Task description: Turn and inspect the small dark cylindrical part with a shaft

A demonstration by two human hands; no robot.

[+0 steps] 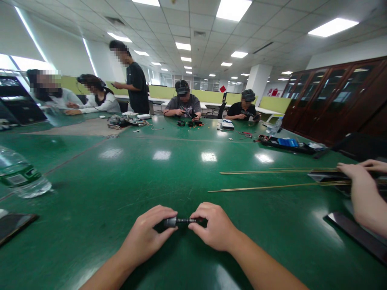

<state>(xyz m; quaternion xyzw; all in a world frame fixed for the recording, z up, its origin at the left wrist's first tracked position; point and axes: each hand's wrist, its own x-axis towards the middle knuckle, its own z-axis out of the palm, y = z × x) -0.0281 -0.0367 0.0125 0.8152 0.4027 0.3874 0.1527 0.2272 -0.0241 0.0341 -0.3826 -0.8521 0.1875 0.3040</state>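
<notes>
Just above the green tabletop (121,225) I hold a slim black rod-shaped object (182,221) level between my two hands. Its wider left end is dark with a grey band, and its exact kind is not clear. Thumb and fingers of my left hand (146,233) close around that thick end. My right hand (216,229) pinches the thinner end, and the tip disappears behind its fingers. A short stretch of the rod shows between the hands.
At right, another person's hands (361,177) rest by long thin brass-coloured rods (269,186). A dark flat object (356,233) lies nearer. Leftward are a water bottle (22,173) and a dark tablet-like slab (15,225). Several people sit or stand beyond, with electronic parts (122,121) on the table.
</notes>
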